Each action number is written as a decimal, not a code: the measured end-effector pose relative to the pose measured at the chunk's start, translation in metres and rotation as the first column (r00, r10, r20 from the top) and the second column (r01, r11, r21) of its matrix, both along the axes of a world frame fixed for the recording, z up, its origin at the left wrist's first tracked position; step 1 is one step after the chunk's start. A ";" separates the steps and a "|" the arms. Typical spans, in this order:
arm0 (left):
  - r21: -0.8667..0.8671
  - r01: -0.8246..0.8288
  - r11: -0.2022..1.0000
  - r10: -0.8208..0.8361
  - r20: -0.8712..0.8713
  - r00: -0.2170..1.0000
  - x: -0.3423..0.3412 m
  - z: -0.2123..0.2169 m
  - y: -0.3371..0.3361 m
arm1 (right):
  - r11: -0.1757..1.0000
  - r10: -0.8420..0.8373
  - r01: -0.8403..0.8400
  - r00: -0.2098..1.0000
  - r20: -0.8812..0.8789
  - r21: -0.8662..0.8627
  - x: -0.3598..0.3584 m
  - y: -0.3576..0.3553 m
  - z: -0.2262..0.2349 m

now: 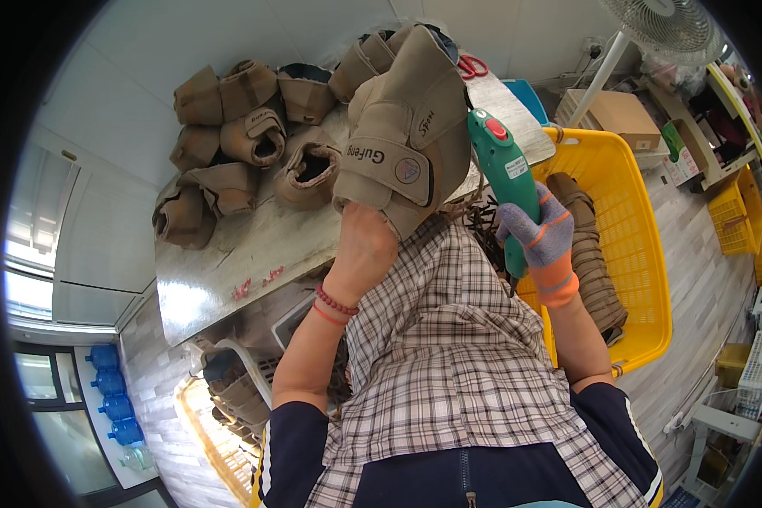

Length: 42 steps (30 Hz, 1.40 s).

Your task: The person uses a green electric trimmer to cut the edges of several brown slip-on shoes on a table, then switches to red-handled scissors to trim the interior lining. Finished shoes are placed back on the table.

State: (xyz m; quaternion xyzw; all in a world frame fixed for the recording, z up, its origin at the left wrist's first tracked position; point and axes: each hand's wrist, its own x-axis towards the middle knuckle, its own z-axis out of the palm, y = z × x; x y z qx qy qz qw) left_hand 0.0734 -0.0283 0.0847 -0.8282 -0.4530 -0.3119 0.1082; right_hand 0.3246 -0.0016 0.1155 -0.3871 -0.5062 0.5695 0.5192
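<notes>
Bare strip of table point(216, 284) lies between the pile of boots point(250, 140) and the near edge, left of your forearm. On the right, the table's end comes close to the rim of the yellow basket point(659, 279); your gloved hand works over that narrow side, with your checked apron point(449, 372) just below. Far edge backs up near a pale wall; red-handled scissors point(472, 67) lie there.

Tabletop is grey, worn, red marks near the front edge. Floor point(148, 372) is grey planks. Fan point(665, 30) and cardboard box point(622, 118) stand upper right; blue water jugs point(114, 381) line up far left.

The boot point(415, 135), tan, is held up in front of you, covering part of the table. Its long axis runs away from you, leaning right; dark-lined edge at the far end, near end over your left hand point(371, 237). Strap crosses the middle. Those fingers are hidden by the boot; can't tell how they close.

Your right hand point(543, 237) is wrapped around the green power tool point(506, 165), red button end up beside the boot, thin end down. Can't tell whether tool and boot touch.
</notes>
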 end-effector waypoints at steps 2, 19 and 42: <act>0.039 -0.005 0.999 0.005 -0.012 1.000 0.001 0.004 -0.006 | 1.000 -0.003 0.003 1.000 -0.017 -0.007 0.000 0.005 -0.001; -0.368 -0.643 0.671 0.532 -0.366 0.764 -0.115 -0.017 0.053 | 0.979 -0.200 0.188 0.959 0.201 0.076 0.042 -0.010 -0.047; 0.604 -0.503 0.619 0.673 -0.078 0.735 -0.240 0.225 0.127 | 0.962 -0.253 0.270 0.932 0.260 -0.034 0.068 -0.024 -0.057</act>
